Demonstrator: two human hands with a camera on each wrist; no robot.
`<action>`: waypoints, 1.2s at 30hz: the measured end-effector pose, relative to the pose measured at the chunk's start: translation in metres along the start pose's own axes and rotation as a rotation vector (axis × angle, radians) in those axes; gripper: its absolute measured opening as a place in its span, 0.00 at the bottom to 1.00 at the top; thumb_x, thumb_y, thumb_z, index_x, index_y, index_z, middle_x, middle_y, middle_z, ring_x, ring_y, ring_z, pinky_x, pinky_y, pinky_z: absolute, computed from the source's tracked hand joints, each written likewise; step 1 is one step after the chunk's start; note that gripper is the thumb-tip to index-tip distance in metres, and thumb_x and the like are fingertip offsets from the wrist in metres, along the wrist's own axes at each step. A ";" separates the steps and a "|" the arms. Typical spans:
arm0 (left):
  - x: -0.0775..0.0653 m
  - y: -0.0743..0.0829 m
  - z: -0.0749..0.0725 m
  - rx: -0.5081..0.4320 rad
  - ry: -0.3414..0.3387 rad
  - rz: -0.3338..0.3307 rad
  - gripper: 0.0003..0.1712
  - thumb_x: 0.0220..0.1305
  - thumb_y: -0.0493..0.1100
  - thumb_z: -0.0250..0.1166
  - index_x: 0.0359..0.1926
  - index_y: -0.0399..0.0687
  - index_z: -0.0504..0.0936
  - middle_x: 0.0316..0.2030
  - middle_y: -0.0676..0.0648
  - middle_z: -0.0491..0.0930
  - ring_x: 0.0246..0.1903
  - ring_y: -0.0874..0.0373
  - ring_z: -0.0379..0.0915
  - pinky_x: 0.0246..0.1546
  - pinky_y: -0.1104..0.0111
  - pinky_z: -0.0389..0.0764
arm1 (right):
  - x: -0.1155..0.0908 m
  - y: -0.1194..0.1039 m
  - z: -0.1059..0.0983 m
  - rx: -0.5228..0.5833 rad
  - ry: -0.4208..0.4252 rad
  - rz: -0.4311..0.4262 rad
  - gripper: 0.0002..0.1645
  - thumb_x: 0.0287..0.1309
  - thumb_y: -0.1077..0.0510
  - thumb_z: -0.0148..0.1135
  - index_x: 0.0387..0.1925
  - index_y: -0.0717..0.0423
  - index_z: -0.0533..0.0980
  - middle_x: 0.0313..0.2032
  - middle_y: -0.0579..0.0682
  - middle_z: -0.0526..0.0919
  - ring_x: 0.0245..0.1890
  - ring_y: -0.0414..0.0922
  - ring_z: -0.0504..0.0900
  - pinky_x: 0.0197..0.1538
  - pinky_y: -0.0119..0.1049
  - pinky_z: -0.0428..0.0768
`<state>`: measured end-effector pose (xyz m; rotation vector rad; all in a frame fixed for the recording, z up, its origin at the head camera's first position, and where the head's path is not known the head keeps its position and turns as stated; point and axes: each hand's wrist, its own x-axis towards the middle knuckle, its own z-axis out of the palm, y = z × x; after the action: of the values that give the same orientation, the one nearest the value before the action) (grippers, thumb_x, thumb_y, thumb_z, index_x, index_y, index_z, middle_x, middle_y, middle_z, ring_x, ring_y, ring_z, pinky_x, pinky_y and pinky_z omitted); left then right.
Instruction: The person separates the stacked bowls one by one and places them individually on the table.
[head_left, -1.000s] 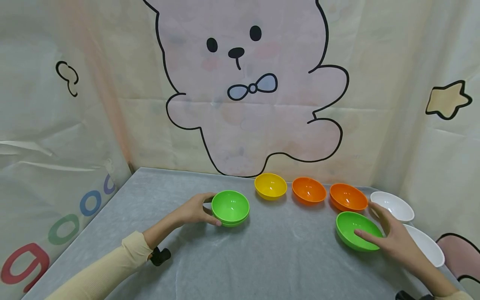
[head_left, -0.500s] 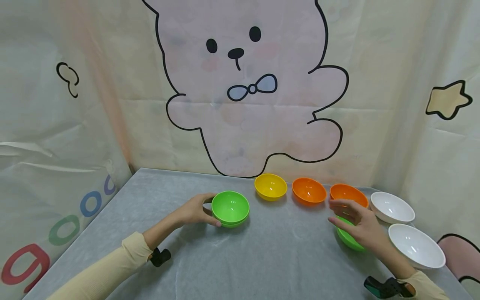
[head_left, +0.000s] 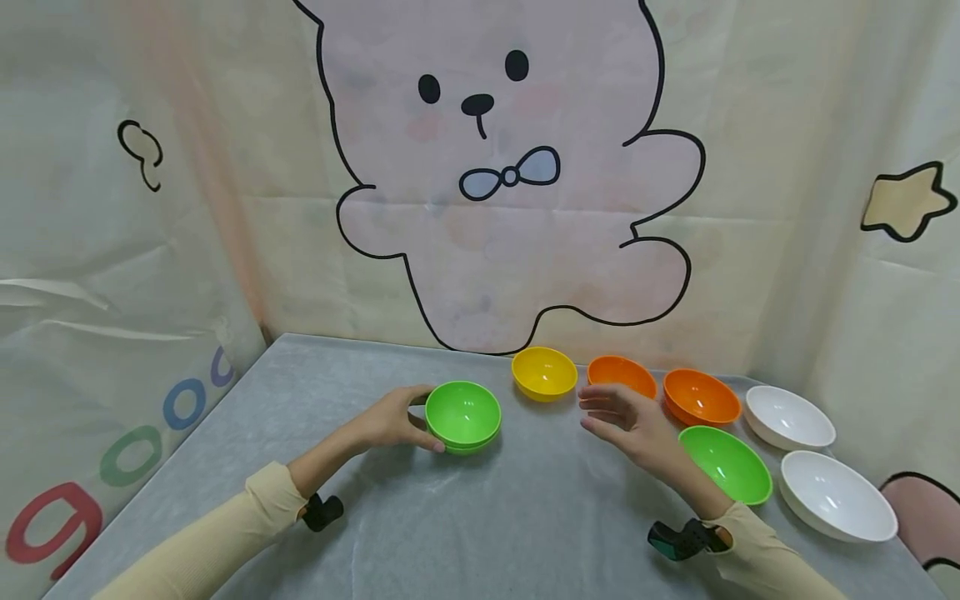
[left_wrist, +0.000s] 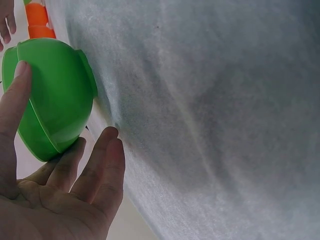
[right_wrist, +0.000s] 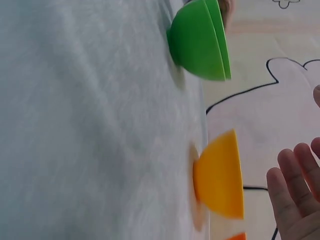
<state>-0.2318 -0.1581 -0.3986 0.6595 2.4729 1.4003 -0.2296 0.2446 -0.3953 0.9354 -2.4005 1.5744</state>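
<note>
Two nested green bowls (head_left: 462, 417) stand upright on the grey cloth, left of the yellow bowl. My left hand (head_left: 395, 419) holds them at their left side, thumb at the near side and fingers round the back. In the left wrist view the thumb lies against the stacked green bowls (left_wrist: 55, 95) near the rim. My right hand (head_left: 626, 422) hovers in front of an orange bowl (head_left: 622, 372), partly covering it, with nothing in its fingers. The right wrist view shows its relaxed fingers (right_wrist: 295, 182) apart from the yellow bowl (right_wrist: 220, 175).
A yellow bowl (head_left: 544, 374) stands at the back edge. Right of my right hand are a second orange bowl (head_left: 701, 398), a single green bowl (head_left: 727, 464) and two white bowls (head_left: 838, 496). A printed curtain (head_left: 555, 275) hangs behind the grey table (head_left: 525, 533).
My right hand has moved left from above the single green bowl, passing the second orange bowl, and carries nothing. The single green bowl is uncovered. My left hand stays at the nested bowls.
</note>
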 end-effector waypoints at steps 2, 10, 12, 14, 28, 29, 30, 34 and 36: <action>0.000 0.000 0.000 -0.001 -0.001 0.000 0.50 0.50 0.38 0.83 0.71 0.32 0.67 0.64 0.36 0.72 0.62 0.38 0.70 0.53 0.57 0.82 | 0.006 -0.001 0.007 0.027 -0.024 0.012 0.23 0.64 0.64 0.70 0.59 0.63 0.75 0.55 0.58 0.81 0.53 0.61 0.81 0.53 0.34 0.81; 0.001 -0.002 0.000 -0.015 -0.003 0.014 0.49 0.50 0.38 0.83 0.70 0.32 0.68 0.64 0.36 0.72 0.63 0.39 0.69 0.52 0.58 0.82 | 0.027 -0.005 0.031 0.122 -0.083 0.038 0.25 0.64 0.62 0.70 0.60 0.64 0.75 0.58 0.68 0.77 0.56 0.63 0.80 0.55 0.36 0.81; 0.001 -0.001 0.000 -0.013 -0.004 0.015 0.49 0.50 0.38 0.83 0.70 0.32 0.68 0.64 0.37 0.72 0.63 0.39 0.69 0.53 0.58 0.82 | 0.032 -0.005 0.037 0.142 -0.090 0.052 0.26 0.64 0.61 0.71 0.60 0.64 0.75 0.58 0.68 0.76 0.56 0.67 0.78 0.55 0.36 0.80; 0.001 -0.001 0.000 -0.009 -0.003 0.014 0.49 0.50 0.38 0.83 0.70 0.32 0.68 0.65 0.37 0.72 0.63 0.39 0.69 0.53 0.58 0.82 | 0.036 -0.005 0.043 0.163 -0.098 0.060 0.27 0.63 0.61 0.71 0.61 0.64 0.75 0.59 0.69 0.76 0.57 0.69 0.77 0.56 0.39 0.80; 0.000 0.003 0.001 0.005 0.008 0.007 0.49 0.50 0.38 0.83 0.70 0.32 0.68 0.64 0.37 0.73 0.64 0.39 0.68 0.53 0.59 0.82 | 0.052 0.006 0.074 0.182 -0.246 0.123 0.50 0.56 0.57 0.78 0.74 0.55 0.61 0.72 0.60 0.64 0.72 0.60 0.61 0.71 0.51 0.62; 0.000 0.004 0.001 0.004 0.008 0.009 0.49 0.50 0.37 0.83 0.70 0.32 0.69 0.64 0.37 0.73 0.64 0.39 0.68 0.53 0.59 0.82 | 0.053 0.007 0.077 0.189 -0.259 0.121 0.51 0.56 0.57 0.78 0.75 0.56 0.59 0.72 0.61 0.63 0.72 0.60 0.61 0.71 0.51 0.62; 0.000 0.004 0.001 0.005 0.009 0.011 0.49 0.49 0.37 0.83 0.70 0.32 0.69 0.64 0.37 0.73 0.64 0.39 0.68 0.53 0.59 0.82 | 0.055 0.009 0.081 0.202 -0.269 0.114 0.53 0.55 0.58 0.79 0.75 0.56 0.58 0.73 0.63 0.62 0.72 0.61 0.60 0.71 0.52 0.62; 0.000 0.004 0.001 0.006 0.006 0.021 0.48 0.49 0.37 0.83 0.69 0.31 0.69 0.63 0.37 0.74 0.64 0.39 0.67 0.53 0.59 0.81 | 0.059 0.010 0.095 0.240 -0.307 0.108 0.58 0.53 0.59 0.80 0.77 0.60 0.54 0.73 0.67 0.58 0.73 0.60 0.59 0.71 0.53 0.61; 0.000 0.003 0.002 0.006 0.006 0.024 0.48 0.49 0.37 0.83 0.69 0.31 0.70 0.63 0.37 0.73 0.64 0.39 0.67 0.53 0.59 0.81 | 0.061 0.010 0.101 0.250 -0.321 0.110 0.61 0.52 0.58 0.81 0.78 0.61 0.52 0.74 0.66 0.56 0.74 0.58 0.58 0.72 0.52 0.60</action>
<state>-0.2302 -0.1554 -0.3965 0.6890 2.4831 1.4054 -0.2613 0.1338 -0.4233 1.2026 -2.5383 1.9314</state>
